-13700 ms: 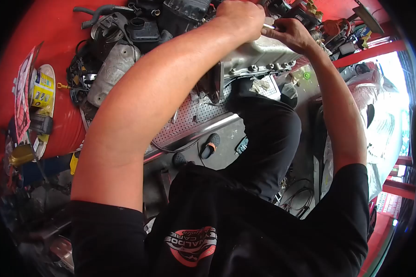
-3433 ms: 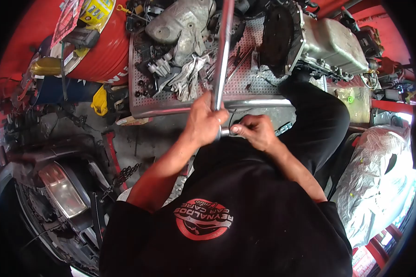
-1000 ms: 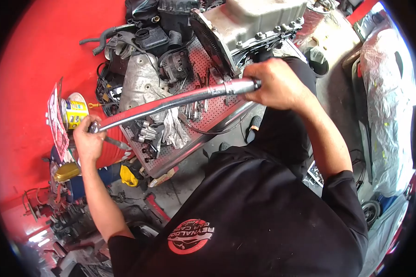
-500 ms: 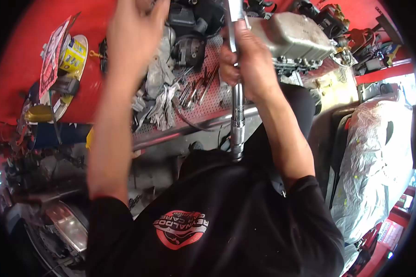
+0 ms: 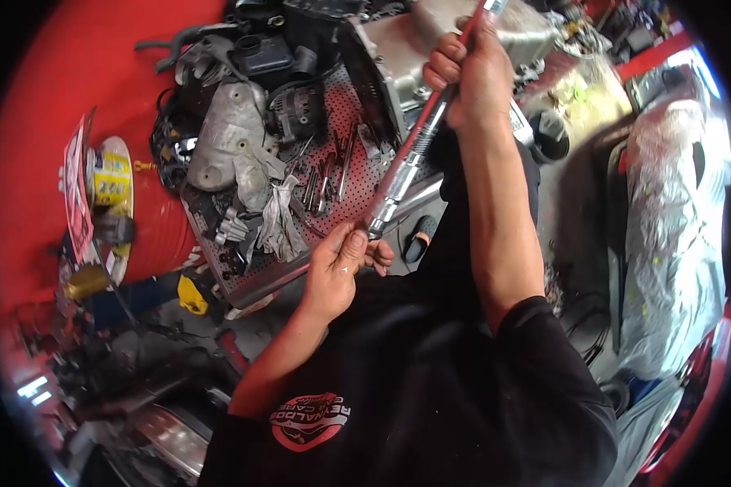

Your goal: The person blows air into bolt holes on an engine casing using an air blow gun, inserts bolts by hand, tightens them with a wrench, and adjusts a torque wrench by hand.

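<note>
A long chrome torque wrench (image 5: 398,188) slants across the middle of the head view, its lower end pointing down-left. My right hand (image 5: 481,77) is wrapped round its upper shaft. The wrench's top end runs out of the frame. At the lower end, my left hand (image 5: 339,264) has its thumb and fingers closed on the tip beside the ringed section of the handle. Behind the wrench, a perforated metal tray table (image 5: 343,105) carries sockets and slim hand tools (image 5: 326,174), a grey metal heat shield (image 5: 231,134), an alternator (image 5: 296,112) and a crumpled grey rag or glove (image 5: 282,217).
A large metal pan (image 5: 406,53) sits at the back of the table. Black hoses and plastic parts (image 5: 260,55) lie at its far left. To the right stands a plastic-covered seat (image 5: 666,235). A yellow-labelled spool or can (image 5: 112,177) is by the red surface at left.
My left hand has come down from the upper left to the wrench's lower end. The wrench has tilted from nearly upright to slanting, and my right hand has moved rightward with it.
</note>
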The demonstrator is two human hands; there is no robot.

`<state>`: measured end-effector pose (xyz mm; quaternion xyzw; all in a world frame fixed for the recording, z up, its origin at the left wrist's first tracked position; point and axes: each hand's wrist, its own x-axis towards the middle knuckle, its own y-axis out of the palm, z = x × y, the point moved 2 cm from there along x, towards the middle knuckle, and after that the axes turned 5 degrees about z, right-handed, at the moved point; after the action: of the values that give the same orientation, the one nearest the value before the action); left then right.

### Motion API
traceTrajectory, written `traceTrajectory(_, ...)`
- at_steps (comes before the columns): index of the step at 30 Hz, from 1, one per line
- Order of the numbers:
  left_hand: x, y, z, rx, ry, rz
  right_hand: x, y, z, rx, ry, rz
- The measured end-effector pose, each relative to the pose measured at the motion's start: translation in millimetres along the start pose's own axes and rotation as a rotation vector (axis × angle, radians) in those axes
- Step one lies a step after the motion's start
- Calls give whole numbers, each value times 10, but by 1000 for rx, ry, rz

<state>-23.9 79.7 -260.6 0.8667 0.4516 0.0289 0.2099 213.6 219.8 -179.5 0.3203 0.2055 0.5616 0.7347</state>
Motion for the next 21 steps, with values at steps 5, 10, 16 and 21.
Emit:
traceTrajectory(5,-2,95,3,-23,-22,12,-24,-22,60,46,21,-121)
traceTrajectory(10,99,217,46,-283,2,-2,63,-22,112,104,12,-51)
traceTrajectory(16,220,-93,-92,174,9,-268,89,13,144,61,41,-64)
traceTrajectory(21,740,532,-662,881,55,-158,54,78,69,-12,8,-119)
